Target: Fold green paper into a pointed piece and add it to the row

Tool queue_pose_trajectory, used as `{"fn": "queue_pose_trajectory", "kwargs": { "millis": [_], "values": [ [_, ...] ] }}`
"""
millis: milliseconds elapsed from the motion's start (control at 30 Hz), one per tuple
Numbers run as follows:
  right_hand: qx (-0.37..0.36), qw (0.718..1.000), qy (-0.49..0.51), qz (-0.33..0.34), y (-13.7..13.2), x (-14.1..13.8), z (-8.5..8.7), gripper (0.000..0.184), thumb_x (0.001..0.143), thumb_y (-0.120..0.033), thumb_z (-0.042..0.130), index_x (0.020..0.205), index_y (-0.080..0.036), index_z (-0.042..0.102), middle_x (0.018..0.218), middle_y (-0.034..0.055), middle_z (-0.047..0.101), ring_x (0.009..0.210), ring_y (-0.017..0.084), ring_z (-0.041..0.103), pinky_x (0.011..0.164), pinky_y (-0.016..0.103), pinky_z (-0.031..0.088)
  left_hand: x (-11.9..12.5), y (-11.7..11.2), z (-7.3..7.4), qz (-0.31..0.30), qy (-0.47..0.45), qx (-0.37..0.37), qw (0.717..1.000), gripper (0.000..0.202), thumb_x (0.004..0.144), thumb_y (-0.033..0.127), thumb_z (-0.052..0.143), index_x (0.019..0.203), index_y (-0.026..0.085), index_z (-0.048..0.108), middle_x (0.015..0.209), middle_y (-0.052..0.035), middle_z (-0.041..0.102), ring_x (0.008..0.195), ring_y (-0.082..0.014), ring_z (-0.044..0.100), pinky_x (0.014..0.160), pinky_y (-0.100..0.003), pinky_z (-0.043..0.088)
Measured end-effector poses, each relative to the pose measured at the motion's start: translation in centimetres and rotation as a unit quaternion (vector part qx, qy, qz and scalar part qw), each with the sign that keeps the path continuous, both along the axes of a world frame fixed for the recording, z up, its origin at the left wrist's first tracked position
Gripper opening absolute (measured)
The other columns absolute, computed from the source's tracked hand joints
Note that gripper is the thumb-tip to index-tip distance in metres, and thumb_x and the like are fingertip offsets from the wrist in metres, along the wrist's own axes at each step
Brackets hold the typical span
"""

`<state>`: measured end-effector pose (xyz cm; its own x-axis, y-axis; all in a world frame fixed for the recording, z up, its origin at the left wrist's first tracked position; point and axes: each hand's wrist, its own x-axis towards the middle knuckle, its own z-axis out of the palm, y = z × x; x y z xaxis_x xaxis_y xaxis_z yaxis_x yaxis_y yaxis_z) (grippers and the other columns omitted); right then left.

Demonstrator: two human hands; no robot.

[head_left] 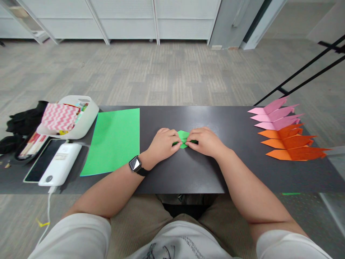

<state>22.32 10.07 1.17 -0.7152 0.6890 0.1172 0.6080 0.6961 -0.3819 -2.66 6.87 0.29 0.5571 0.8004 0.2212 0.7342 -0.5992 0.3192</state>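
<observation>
Green folded paper (183,134) sits midway along the dark surface (185,174); I see the left hand (164,144) and right hand (207,141) pinching its two sides, probably to keep so small a piece steady. A green sheet (115,140) lies left; orange shapes (293,142) and pink shapes (272,117) line the right, seemingly grouped by colour. Beyond, grey carpet (172,75) reaches white cabinets (126,18).

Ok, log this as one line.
left hand: pinching small green paper; right hand: pinching same paper; left side: green sheet; right side: pink shapes, orange shapes
</observation>
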Motion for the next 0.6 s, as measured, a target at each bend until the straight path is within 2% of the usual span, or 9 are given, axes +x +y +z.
{"fn": "queue_pose_trajectory", "kwargs": {
  "millis": [200,400,600],
  "values": [
    [-0.02,1.0,-0.006,0.007,-0.21,0.06,0.25,0.014,0.101,-0.028,0.069,0.091,-0.025,0.077,0.091,0.0026,0.075,0.088,0.02,0.066,0.083,0.035,0.039,0.32,-0.72,0.26,0.015,-0.015,-0.04,0.999,0.019,0.104,0.032,0.067,0.095,0.024,0.081,0.102,-0.0028,0.077,0.096,-0.022,0.068,0.094,-0.042,0.049],
    [-0.014,1.0,-0.004,-0.024,-0.45,-0.4,0.4,0.015,0.102,-0.031,0.069,0.092,-0.024,0.076,0.093,0.0025,0.074,0.088,0.02,0.067,0.086,0.036,0.037,0.69,-0.49,0.17,0.053,-0.055,-0.052,0.996,0.011,0.1,0.03,0.074,0.095,0.022,0.078,0.102,-0.0035,0.077,0.096,-0.022,0.07,0.092,-0.04,0.051],
    [-0.019,0.998,-0.016,-0.054,-0.49,-0.9,0.09,0.011,0.098,-0.029,0.074,0.089,-0.024,0.076,0.096,0.0028,0.074,0.088,0.02,0.067,0.087,0.037,0.036,0.89,-0.41,-0.16,0.053,-0.081,-0.056,0.994,0.008,0.098,0.026,0.076,0.092,0.021,0.078,0.106,-0.0044,0.074,0.099,-0.021,0.07,0.094,-0.039,0.054]
  ]
}}
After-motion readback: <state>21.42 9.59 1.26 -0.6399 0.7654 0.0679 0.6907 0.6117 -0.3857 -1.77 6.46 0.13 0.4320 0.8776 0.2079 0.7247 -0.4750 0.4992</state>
